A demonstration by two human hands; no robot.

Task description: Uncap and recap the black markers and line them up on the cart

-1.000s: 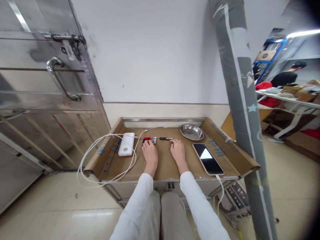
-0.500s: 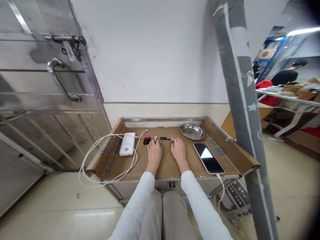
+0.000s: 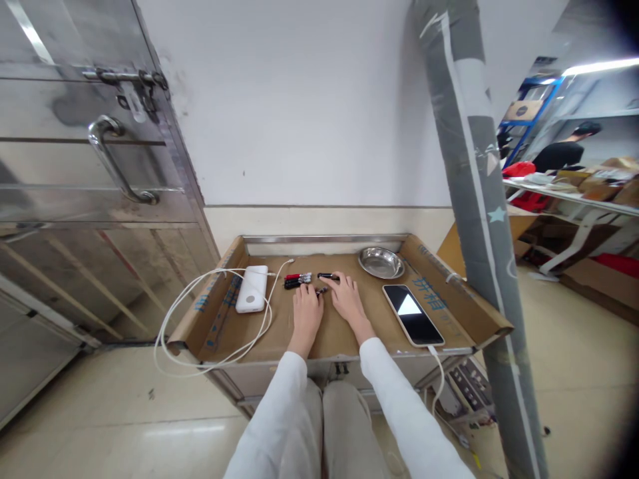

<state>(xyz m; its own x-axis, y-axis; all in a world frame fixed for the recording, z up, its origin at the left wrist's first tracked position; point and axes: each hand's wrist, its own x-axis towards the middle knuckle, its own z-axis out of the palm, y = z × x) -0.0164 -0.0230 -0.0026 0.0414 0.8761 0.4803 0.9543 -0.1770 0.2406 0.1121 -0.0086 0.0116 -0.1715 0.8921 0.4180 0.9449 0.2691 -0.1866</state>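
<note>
Pinch black pen (image 3: 328, 275) mid-barrel; likely light, stiff, prone to roll. Can't tell grip of left hand (image 3: 306, 314) or right hand (image 3: 349, 302).

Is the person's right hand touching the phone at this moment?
Apart. The head view shows a strip of bare cardboard between the right hand and the near edge of the phone.
</note>
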